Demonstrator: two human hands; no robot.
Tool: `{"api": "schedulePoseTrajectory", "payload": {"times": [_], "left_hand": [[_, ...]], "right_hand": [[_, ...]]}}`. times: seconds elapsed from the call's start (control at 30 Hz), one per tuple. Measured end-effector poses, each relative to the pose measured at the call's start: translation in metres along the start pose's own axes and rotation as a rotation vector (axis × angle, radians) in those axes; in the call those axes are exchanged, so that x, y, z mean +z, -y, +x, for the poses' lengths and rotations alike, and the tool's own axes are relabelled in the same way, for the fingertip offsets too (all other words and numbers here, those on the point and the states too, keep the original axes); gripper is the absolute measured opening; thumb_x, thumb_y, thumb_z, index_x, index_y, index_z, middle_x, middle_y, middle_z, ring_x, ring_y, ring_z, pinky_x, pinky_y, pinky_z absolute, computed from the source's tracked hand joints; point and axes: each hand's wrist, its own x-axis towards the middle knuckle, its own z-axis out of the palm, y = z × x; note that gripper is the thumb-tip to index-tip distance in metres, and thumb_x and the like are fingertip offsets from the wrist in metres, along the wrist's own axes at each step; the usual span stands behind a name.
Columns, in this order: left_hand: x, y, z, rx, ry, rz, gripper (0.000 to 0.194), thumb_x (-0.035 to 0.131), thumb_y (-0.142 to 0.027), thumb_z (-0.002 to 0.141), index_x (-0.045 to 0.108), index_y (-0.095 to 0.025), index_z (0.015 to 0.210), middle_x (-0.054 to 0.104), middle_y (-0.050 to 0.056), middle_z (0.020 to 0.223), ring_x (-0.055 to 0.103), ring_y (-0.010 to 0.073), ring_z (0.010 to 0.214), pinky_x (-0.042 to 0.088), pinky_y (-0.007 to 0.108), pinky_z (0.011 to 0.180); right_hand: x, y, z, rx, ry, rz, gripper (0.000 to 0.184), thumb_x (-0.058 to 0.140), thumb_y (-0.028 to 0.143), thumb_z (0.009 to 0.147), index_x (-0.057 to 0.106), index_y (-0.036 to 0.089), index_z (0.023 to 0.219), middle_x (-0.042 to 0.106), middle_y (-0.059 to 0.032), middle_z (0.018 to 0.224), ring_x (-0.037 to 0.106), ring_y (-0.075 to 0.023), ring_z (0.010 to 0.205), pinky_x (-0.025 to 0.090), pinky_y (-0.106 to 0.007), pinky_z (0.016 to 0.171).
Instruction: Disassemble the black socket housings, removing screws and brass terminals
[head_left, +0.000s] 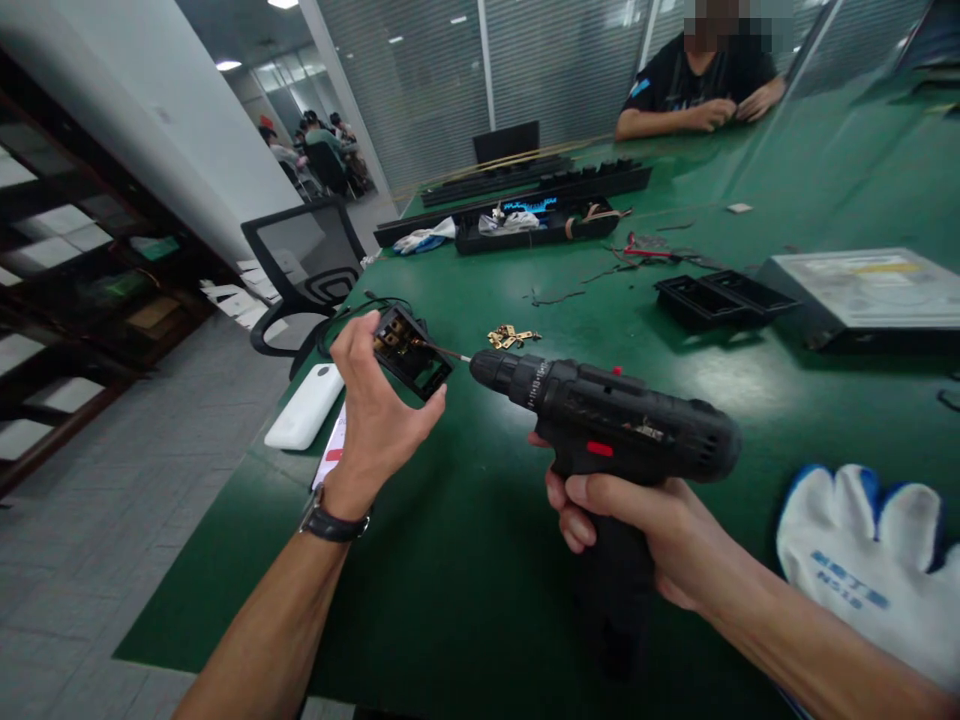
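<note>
My left hand (375, 410) grips a small black open housing (411, 355) by its edges, its hollow side with brass-coloured metal parts turned toward the drill. My right hand (637, 520) is wrapped round the handle of a black cordless drill (600, 410). The long thin bit (446, 352) points left from the chuck, and its tip reaches into the housing; whether it sits on a screw is too small to tell. Behind the chuck, a little pile of brass-coloured metal pieces (511, 336) lies on the green table (465, 530).
A white power bank-like block (306, 408) and a phone (330, 455) lie at left. White-and-blue gloves (855, 560) rest at right. Farther back are black trays (724, 298), a metal-topped box (877, 290), loose wires (645, 250) and a long parts tray (536, 235). A person (701, 90) sits opposite.
</note>
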Motion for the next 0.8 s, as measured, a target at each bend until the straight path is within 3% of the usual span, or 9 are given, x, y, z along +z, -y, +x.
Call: {"api": "schedulePoseTrajectory", "payload": {"times": [0.2, 0.47, 0.6, 0.8], "left_hand": [[0.003, -0.001, -0.001, 0.001, -0.002, 0.013, 0.109, 0.085, -0.027, 0.07, 0.02, -0.026, 0.157, 0.03, 0.016, 0.156, 0.029, 0.0389, 0.15, 0.026, 0.062, 0.127], [0.003, -0.007, -0.001, -0.004, 0.004, 0.016, 0.108, 0.085, -0.024, 0.07, 0.021, -0.027, 0.156, 0.03, 0.016, 0.156, 0.03, 0.0377, 0.15, 0.025, 0.061, 0.128], [0.005, -0.007, -0.002, -0.007, 0.021, 0.023, 0.108, 0.085, -0.023, 0.071, 0.02, -0.028, 0.157, 0.03, 0.015, 0.156, 0.03, 0.038, 0.15, 0.025, 0.062, 0.128], [0.012, -0.005, -0.006, 0.035, 0.045, 0.033, 0.106, 0.083, -0.022, 0.072, 0.019, -0.025, 0.156, 0.031, 0.017, 0.154, 0.031, 0.0398, 0.149, 0.028, 0.064, 0.126]], "right_hand": [[0.002, -0.001, -0.001, -0.014, -0.01, -0.017, 0.026, 0.075, 0.026, 0.085, 0.076, 0.017, 0.11, 0.068, -0.0033, 0.079, 0.058, -0.0139, 0.058, 0.048, -0.031, 0.06], [0.0, -0.004, -0.002, -0.027, -0.012, -0.125, 0.012, 0.071, 0.028, 0.086, 0.076, 0.017, 0.083, 0.069, -0.0057, 0.078, 0.059, -0.0155, 0.061, 0.048, -0.033, 0.062], [0.0, -0.005, -0.002, -0.041, -0.019, -0.19, 0.024, 0.069, 0.028, 0.086, 0.069, 0.018, 0.065, 0.069, -0.0074, 0.08, 0.06, -0.0165, 0.063, 0.049, -0.034, 0.062], [0.003, 0.001, -0.003, -0.05, -0.039, -0.253, 0.024, 0.068, 0.027, 0.085, 0.067, 0.019, 0.062, 0.07, -0.0067, 0.081, 0.061, -0.0168, 0.065, 0.049, -0.034, 0.064]]}}
